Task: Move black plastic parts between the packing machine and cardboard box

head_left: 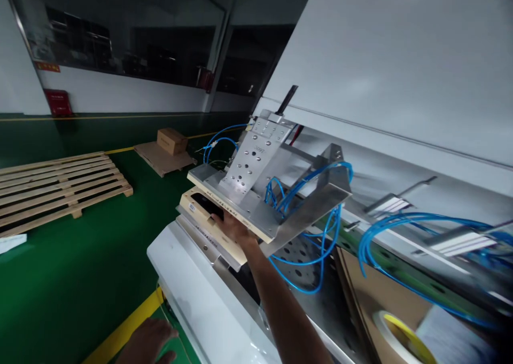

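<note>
My right hand reaches into the gap of a press fixture, between its raised upper metal plate and the cream lower block. Its thumb and a finger look spread, at the end of a dark slot in that block; the other fingertips are hidden under the upper plate. I make out nothing held in it. A perforated metal bracket rises from the upper plate. Low in the picture, my left hand hangs beside the white machine base, a little blurred, its fingers apart and touching nothing.
Blue air tubes loop around the fixture and along the machine at right. A tape roll lies on cardboard at lower right. A wooden pallet and a carton stand on the green floor.
</note>
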Motion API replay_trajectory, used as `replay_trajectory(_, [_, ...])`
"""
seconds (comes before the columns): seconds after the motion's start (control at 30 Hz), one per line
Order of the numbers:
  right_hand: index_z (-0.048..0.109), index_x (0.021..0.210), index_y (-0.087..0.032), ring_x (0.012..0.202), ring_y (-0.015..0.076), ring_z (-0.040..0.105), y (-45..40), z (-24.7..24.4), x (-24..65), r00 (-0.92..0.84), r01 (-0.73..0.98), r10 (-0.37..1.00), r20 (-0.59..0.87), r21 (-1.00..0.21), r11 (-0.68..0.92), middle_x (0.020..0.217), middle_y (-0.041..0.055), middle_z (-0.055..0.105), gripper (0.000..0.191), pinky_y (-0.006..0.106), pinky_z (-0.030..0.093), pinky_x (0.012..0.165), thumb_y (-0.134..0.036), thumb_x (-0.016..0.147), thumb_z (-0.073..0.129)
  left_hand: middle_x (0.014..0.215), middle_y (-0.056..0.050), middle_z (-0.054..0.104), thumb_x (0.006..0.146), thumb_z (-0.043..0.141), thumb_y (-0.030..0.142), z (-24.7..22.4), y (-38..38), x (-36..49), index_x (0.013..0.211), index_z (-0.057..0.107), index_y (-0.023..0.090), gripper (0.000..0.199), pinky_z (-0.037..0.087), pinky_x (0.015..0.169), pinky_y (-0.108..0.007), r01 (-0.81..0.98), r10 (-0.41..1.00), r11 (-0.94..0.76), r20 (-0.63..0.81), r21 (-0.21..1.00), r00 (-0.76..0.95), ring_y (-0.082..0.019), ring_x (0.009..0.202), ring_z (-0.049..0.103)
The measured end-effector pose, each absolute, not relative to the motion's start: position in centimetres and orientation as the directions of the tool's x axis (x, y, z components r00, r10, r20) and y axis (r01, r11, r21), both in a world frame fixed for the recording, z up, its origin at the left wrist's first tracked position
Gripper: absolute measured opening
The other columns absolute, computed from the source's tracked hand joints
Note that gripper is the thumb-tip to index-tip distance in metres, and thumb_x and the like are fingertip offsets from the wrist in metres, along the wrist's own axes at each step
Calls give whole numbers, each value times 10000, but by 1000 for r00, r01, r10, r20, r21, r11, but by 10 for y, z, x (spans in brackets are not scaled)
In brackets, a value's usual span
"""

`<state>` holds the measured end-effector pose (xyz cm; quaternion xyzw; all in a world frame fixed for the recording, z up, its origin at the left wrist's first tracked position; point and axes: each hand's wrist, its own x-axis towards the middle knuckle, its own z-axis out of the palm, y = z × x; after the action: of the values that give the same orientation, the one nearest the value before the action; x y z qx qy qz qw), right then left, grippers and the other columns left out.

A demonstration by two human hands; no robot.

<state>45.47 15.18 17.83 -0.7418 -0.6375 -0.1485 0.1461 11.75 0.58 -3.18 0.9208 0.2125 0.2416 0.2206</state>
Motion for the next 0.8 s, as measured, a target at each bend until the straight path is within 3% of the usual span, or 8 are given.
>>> replay_trajectory(0.17, [695, 1353, -149, 1058, 287, 751, 128, 177, 447, 156, 987, 916, 371, -19, -160, 1176, 155, 800, 491, 401, 564, 991, -501, 1044, 545, 1132, -77, 794, 1015, 585, 349, 3, 19, 134, 1284, 687, 271, 298, 660, 902, -352, 221, 508, -811, 464, 541, 726, -254, 1021, 773])
replay_trajectory(0.27, [634, 1438, -144, 1240, 357, 676, 92, 167, 432, 203, 975, 888, 413, -6, -220, 1354, 208, 726, 496, 499, 521, 1067, -444, 1054, 536, 1258, -90, 769, 1067, 516, 397, 47, 58, 153, 1325, 681, 276, 330, 631, 1013, -400, 300, 594, -779, 495, 551, 633, -261, 1161, 741])
replay_trajectory(0.47, [587, 1478, -62, 1245, 399, 625, 34, 141, 407, 307, 924, 797, 521, 38, -381, 1376, 270, 685, 547, 573, 483, 1065, -408, 1064, 493, 1545, -197, 583, 1062, 499, 409, 132, 191, 232, 1434, 618, 140, 474, 454, 1203, -539, 460, 580, -811, 593, 360, 559, -344, 1447, 540])
replay_trajectory(0.67, [548, 1512, -41, 1384, 368, 565, 34, 145, 396, 366, 921, 833, 416, -34, -387, 1509, 259, 614, 561, 563, 386, 1202, -339, 1037, 543, 1440, -231, 652, 1053, 470, 437, 136, 239, 258, 1344, 669, 117, 477, 382, 1202, -636, 492, 565, -819, 570, 296, 597, -407, 1328, 607])
replay_trajectory(0.8, [491, 1567, -89, 1499, 321, 476, 25, 148, 385, 382, 921, 832, 402, -91, -379, 1594, 198, 557, 594, 521, 321, 1273, -344, 1035, 562, 1512, -227, 594, 1077, 399, 464, 137, 236, 239, 1397, 616, 119, 518, 357, 1230, -616, 461, 535, -839, 589, 288, 605, -399, 1427, 530])
